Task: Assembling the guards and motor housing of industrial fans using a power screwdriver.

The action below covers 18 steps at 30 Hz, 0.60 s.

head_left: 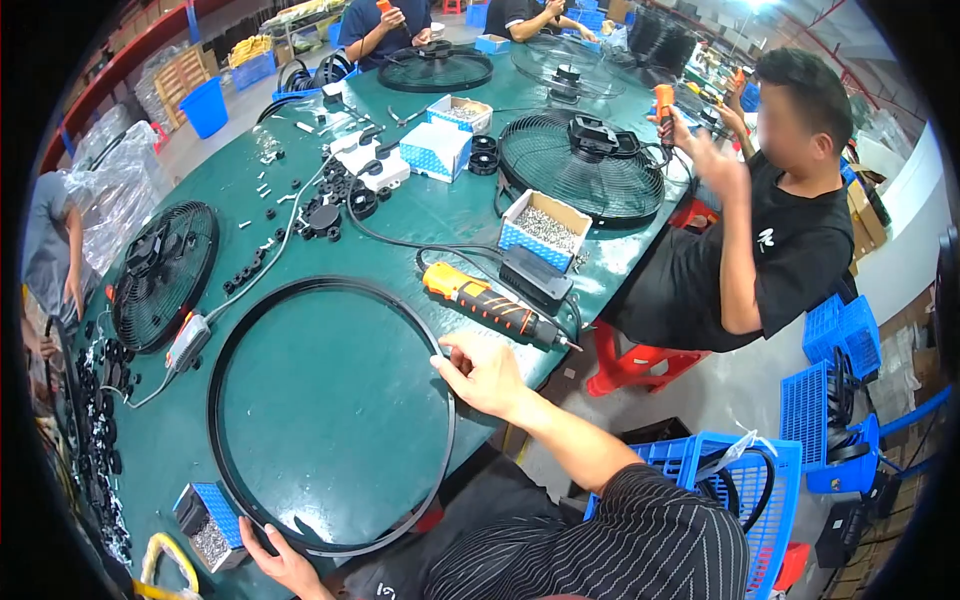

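A large black ring (pixel 222 400) lies on the green table right before me, its near edge reaching the table's border. At its near left, my left hand (pixel 280 565) holds the rim, fingers and thumb against it. On the ring's right side my right hand (pixel 482 375) is closed, thumb and forefinger pinched at the rim; whether a small part is also between them I cannot make out. Just beyond the right hand rests an orange and black electric screwdriver (pixel 490 305). Beside my left hand stands a small blue and white box of screws (pixel 212 545).
Black fan grilles (pixel 165 275) lie at the left and a fan with its motor (pixel 585 165) at the far right. An open box of screws (pixel 545 225), a black adapter (pixel 535 278) and cables lie mid-table. A co-worker (pixel 790 220) sits at the right. Blue crates (pixel 790 470) stand beside me.
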Available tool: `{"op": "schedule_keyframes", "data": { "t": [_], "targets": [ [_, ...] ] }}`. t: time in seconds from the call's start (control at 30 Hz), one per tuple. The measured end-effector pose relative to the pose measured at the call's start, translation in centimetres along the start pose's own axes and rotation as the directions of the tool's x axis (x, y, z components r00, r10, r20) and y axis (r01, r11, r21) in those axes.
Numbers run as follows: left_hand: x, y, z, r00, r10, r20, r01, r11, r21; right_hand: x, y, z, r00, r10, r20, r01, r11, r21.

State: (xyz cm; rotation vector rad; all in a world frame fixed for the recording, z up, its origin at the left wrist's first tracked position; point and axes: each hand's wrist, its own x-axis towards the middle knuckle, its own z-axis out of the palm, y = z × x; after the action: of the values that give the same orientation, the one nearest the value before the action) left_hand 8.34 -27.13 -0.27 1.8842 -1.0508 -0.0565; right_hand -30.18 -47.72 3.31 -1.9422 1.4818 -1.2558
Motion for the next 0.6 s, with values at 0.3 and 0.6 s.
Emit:
{"op": "schedule_keyframes", "data": {
  "t": [0.3, 0.6],
  "targets": [
    [-0.5, 1.3, 0.1, 0.998, -0.054, -0.034, 0.055, 0.998, 0.019, 0.3, 1.8, -0.2, 0.985, 0.123, 0.121, -0.147, 0.965, 0.219],
    [-0.8, 2.4, 0.1, 0.994, -0.027, -0.108, 0.042, 0.991, 0.13, 20.8, 7.1, -22.2, 0.877, 0.465, -0.119, -0.419, 0.863, 0.283]
  ]
}}
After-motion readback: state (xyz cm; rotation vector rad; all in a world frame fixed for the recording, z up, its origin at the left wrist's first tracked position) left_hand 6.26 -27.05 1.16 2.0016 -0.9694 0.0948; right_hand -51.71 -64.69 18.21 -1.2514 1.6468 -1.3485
